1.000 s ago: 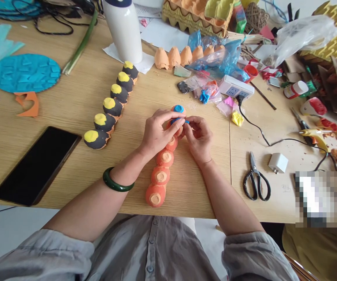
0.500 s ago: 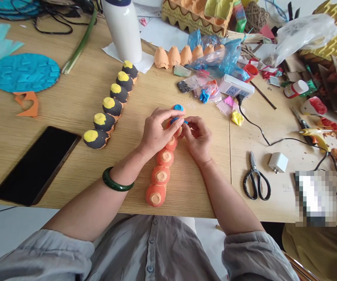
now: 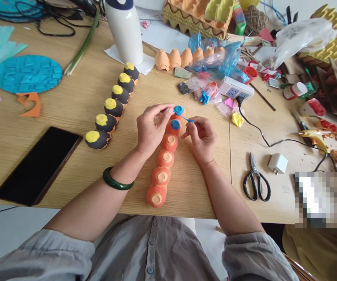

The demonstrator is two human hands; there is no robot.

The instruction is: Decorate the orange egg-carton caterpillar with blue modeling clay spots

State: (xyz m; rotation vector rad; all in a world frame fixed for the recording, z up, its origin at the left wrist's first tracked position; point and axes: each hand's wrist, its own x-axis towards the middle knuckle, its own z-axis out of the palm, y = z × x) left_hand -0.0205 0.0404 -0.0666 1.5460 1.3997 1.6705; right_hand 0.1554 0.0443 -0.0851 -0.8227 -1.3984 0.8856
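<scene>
A strip of orange-coated egg-carton cups (image 3: 161, 176) runs away from me across the wooden table. Its two farthest cups carry blue clay tops; the nearer ones show bare pale tops. Above the far end, a thin strand of blue modelling clay (image 3: 182, 116) stretches between my hands. My left hand (image 3: 153, 127) pinches one end between thumb and fingers, beside the farthest cup. The other end, a small blue lump, is pinched by my right hand (image 3: 201, 136), right of the strip. A dark green bangle (image 3: 118, 178) circles my left wrist.
Black cups with yellow tops (image 3: 113, 107) form a row at left, near a phone (image 3: 38, 166). Scissors (image 3: 255, 177) and a white charger (image 3: 278, 163) lie at right. Behind are clay packets (image 3: 205, 97), a power strip (image 3: 236, 88) and a white bottle (image 3: 125, 33).
My hands have drawn apart, stretching blue clay into a strand between them. The second cup's blue top, covered by my fingers before, is now exposed.
</scene>
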